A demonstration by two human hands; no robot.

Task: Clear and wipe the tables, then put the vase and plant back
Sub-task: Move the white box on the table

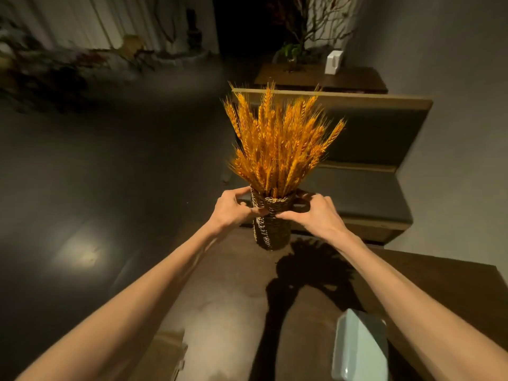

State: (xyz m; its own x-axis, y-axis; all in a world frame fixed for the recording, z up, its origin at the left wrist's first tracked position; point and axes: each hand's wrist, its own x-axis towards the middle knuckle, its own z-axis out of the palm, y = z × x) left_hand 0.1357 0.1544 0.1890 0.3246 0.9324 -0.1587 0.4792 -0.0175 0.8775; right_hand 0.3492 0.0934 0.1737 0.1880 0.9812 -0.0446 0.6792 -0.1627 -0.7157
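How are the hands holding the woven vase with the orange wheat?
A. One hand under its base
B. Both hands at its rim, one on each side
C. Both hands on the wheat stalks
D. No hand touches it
B: the left hand and the right hand grip the woven vase at its rim from opposite sides, below the wheat.

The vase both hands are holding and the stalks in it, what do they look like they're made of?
The vase looks woven from rope or seagrass: coarse braided strands in tan and dark brown, matte. The stalks look like dried wheat dyed orange, with bristly ears; whether they are real or artificial is unclear. The left hand and right hand grip the vase near its rim.
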